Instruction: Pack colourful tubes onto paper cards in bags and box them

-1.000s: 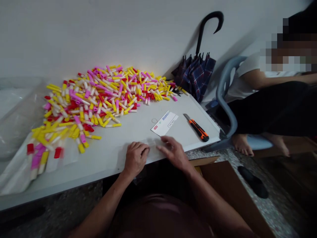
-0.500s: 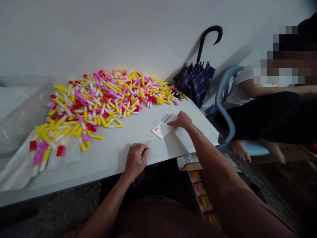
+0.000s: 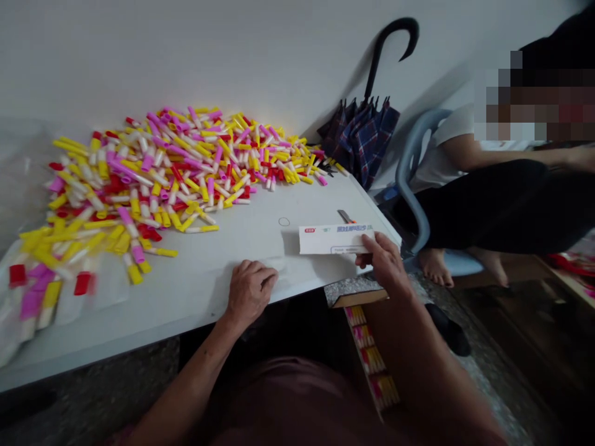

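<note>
1. White wall behind, white table under our hands; a folded plaid umbrella leans in the far corner, its black hooked handle up.
2. Main change: our printed card has swung from its slant to lie level with the table edge; it has also shifted toward the right edge of the table.
3. That card now hides most of the orange utility knife; we see only its steel tip past the top edge.
4. Hands are well apart: our right hand sits at the card's lower right corner and appears to pinch it; our left hand rests on clear plastic film, holding nothing we can see.
5. Heap of plastic tubes spreads across the left of the table; white bodies, yellow, pink and red caps; more tubes lie in a clear sleeve at the near left corner.
6. Below the table edge, an open cardboard box shows packed rows of tubes beside our right forearm.
7. Co-worker's white sleeve and bare foot show at right, on a grey plastic chair; nobody touches our items.
</note>
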`<state>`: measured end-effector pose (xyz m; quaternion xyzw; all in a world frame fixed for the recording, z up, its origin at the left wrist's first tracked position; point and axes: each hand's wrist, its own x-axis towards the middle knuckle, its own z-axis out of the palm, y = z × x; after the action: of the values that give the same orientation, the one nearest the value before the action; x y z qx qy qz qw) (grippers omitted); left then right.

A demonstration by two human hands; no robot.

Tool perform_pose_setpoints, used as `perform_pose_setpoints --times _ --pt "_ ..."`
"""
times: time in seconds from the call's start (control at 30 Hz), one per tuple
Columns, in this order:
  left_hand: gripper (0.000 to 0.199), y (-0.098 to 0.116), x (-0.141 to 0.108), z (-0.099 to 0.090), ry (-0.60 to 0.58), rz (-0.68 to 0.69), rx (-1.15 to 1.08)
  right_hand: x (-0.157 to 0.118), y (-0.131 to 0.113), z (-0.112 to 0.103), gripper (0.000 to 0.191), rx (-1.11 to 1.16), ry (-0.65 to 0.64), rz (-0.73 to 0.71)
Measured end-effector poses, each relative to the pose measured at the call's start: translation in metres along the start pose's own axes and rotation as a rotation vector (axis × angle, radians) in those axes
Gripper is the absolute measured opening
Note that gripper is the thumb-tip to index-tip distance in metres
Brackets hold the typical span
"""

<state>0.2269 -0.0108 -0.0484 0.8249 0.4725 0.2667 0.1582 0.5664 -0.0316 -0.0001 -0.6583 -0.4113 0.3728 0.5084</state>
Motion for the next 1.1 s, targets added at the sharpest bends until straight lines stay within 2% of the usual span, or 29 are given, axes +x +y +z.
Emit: perform_pose_setpoints --times 0.13,0.27,0.6,0.73,0.97,1.1 --pt "0.015 0.001 0.002 0.003 0.052 -0.022 -0.06 -0.039 0.016 0.007 0.039 0.084 0.113 0.007" --pt "0.015 0.002 -0.001 0.004 0.129 -0.011 -0.144 -0.059 0.024 0.021 0.038 0.144 0.171 0.004" --pt "0.012 0.005 -0.004 0.004 0.157 0.033 -0.103 -0.076 0.01 0.035 0.036 0.174 0.133 0.019" --pt "0.012 0.006 -0.004 0.004 0.178 0.042 -0.096 -0.082 0.009 0.034 0.035 0.172 0.1 0.012" --pt "0.013 0.008 -0.004 0.003 0.181 0.029 -0.109 -0.084 0.015 0.028 0.032 0.18 0.154 0.001" --pt "0.012 0.008 -0.004 0.003 0.172 0.018 -0.11 -0.083 0.016 0.03 0.033 0.161 0.14 0.0"
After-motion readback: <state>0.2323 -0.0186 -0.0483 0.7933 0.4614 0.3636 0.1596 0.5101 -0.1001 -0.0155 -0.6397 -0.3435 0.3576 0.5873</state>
